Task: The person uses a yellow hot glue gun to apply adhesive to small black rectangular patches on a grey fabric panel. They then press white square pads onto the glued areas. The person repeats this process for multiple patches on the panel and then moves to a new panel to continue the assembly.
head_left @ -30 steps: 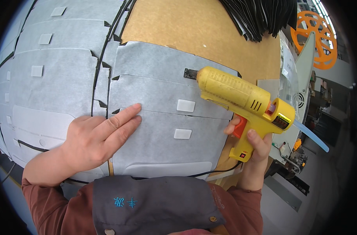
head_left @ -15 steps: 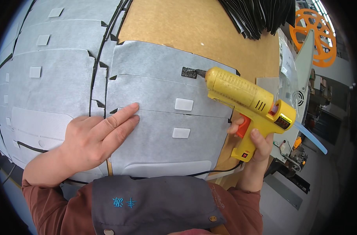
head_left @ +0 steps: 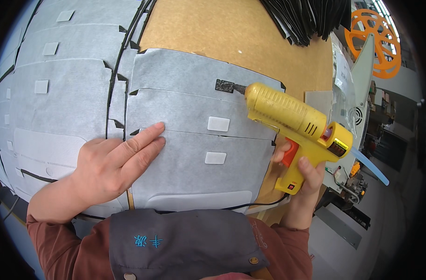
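My right hand is wrapped round the handle of a yellow hot glue gun, a finger by its orange trigger. A translucent glue stick sticks out of its back. The dark nozzle points left and meets the right end of a small black rectangular patch. That patch lies on a pale grey fabric-like sheet with stepped layers. Two small white rectangular pads, an upper pad and a lower pad, sit nearer me. My left hand rests open on the sheet's left side, fingers stretched out.
More grey sheets with white pads and black edges lie to the left. Beneath is a brown board. A stack of black pieces stands at the far side. An orange spoked wheel is at far right. The gun's black cord crosses in front.
The front of the glue gun has dipped very slightly toward me, its nozzle still at the black patch. My left hand stays in place on the sheet.
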Demonstrator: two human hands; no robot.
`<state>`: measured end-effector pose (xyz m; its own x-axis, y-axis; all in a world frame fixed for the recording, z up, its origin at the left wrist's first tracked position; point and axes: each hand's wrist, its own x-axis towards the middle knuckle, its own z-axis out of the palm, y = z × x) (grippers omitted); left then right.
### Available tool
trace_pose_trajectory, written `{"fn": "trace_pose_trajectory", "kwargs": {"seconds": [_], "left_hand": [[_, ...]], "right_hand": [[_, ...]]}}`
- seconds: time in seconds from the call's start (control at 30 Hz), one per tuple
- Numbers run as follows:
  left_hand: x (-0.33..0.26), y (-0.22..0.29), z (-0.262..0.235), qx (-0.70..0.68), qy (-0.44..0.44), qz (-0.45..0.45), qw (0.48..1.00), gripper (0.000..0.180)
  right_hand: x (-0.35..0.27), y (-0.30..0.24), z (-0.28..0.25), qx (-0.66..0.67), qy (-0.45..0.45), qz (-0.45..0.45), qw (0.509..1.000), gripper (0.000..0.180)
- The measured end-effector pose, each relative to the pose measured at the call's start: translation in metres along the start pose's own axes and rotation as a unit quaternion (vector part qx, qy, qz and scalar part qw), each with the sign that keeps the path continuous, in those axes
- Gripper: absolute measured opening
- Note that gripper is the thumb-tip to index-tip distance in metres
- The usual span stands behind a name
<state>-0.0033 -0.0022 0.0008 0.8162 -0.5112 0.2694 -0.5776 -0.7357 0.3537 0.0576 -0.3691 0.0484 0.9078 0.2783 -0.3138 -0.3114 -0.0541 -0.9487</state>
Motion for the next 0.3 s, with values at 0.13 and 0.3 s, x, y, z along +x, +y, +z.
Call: {"fn": "trace_pose_trajectory", "kwargs": {"seconds": [0.13, 0.3], "left_hand": [[-0.002, -0.003, 0.005, 0.009, 0.019, 0.017, 1.000, 0.026], [-0.003, -0.003, 0.006, 0.011, 0.019, 0.016, 1.000, 0.027]], "right_hand": [[0.003, -0.001, 0.000, -0.003, 0.001, 0.000, 1.000, 0.053], [0.006, 0.000, 0.010, -0.059, 0.065, 0.012, 0.996, 0.062]]}}
